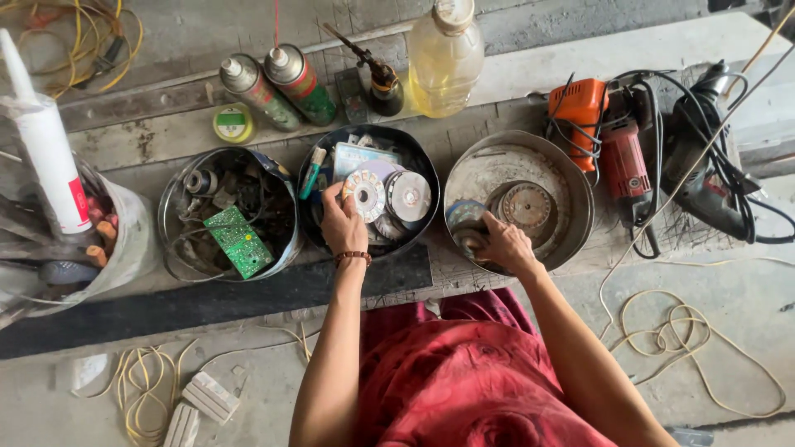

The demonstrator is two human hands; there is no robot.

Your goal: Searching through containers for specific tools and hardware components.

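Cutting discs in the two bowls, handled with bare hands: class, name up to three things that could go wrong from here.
1. The left hand grips a disc in the dark bowl with no glove; a worn edge might scrape skin.
2. The right hand reaches into the metal bowl beside stacked discs; they could slide and pinch fingers.
3. Cables from the power tools tangle beside that bowl and could snag.

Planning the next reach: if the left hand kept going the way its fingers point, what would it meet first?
Likely the white-labelled disc at the left hand's fingertips, inside the dark middle bowl; depth is unclear.
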